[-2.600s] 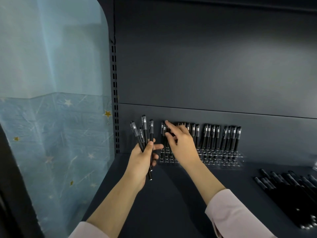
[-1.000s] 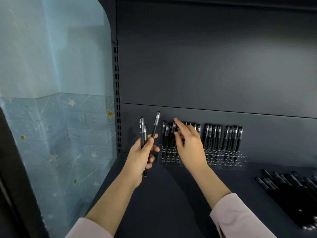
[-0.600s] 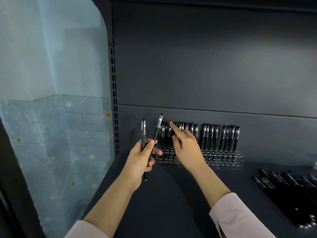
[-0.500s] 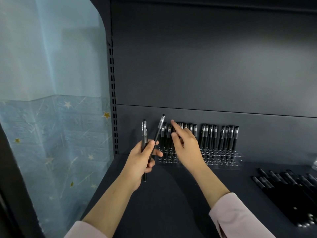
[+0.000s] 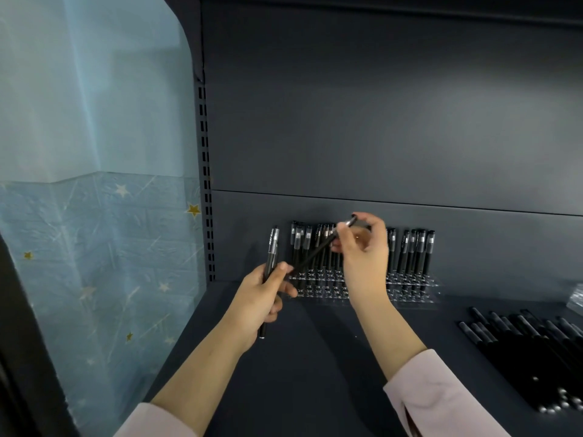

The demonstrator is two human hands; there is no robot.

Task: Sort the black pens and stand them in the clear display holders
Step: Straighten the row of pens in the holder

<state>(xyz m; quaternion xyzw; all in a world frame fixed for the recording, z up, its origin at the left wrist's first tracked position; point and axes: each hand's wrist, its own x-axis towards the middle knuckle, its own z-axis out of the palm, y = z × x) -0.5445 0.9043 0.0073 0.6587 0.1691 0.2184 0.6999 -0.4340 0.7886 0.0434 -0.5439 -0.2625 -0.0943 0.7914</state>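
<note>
Fingers of the right hand (image 5: 362,253) are pinched on a tilted pen (image 5: 315,252). An upright pen (image 5: 272,257) is clasped by the left hand (image 5: 257,298).

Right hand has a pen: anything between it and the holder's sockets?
Nothing visible. The right hand pinches the tilted pen above the holder, whose front rows are bare; standing pens fill rows behind. The left hand, gripping an upright pen, is beside the tilted pen's lower end.

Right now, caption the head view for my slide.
Right hand pinches a slanted pen; left hand grips an upright pen, before the clear holder.
</note>
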